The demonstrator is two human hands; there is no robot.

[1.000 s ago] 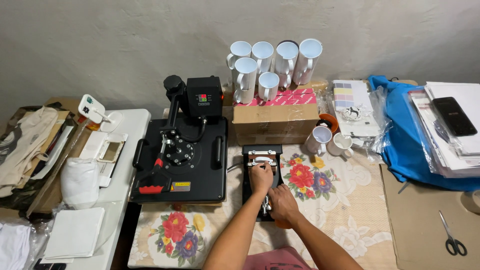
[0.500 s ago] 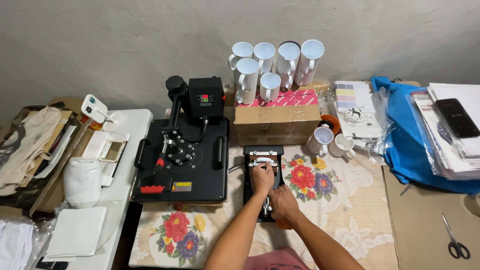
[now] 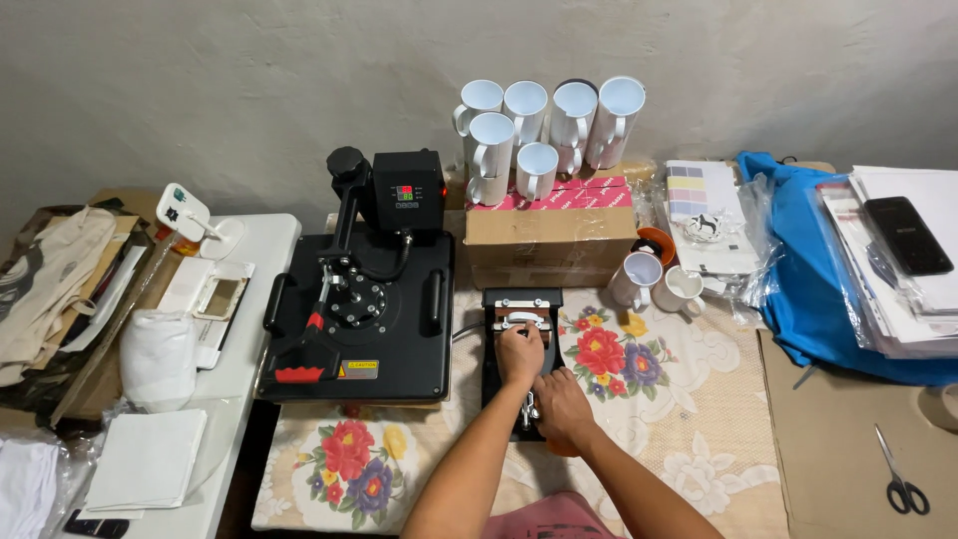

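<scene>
Seen from above, a person is working at a small black mug press (image 3: 521, 329) lying at the centre of the frame on a flowered tablecloth (image 3: 689, 399). The left hand (image 3: 520, 356) is resting palm-down on the press's middle, fingers curled over it. The right hand (image 3: 562, 404) is closing around the metal lever (image 3: 528, 409) at the press's near end. Just left of the mug press, a large black flat heat press (image 3: 359, 309) is sitting shut. Behind, in the upper centre, white mugs (image 3: 544, 130) are standing stacked on a cardboard box (image 3: 549, 235), with two more mugs (image 3: 659, 284) just right of it. Scissors (image 3: 901, 487) are lying on brown cardboard at the lower right.
</scene>
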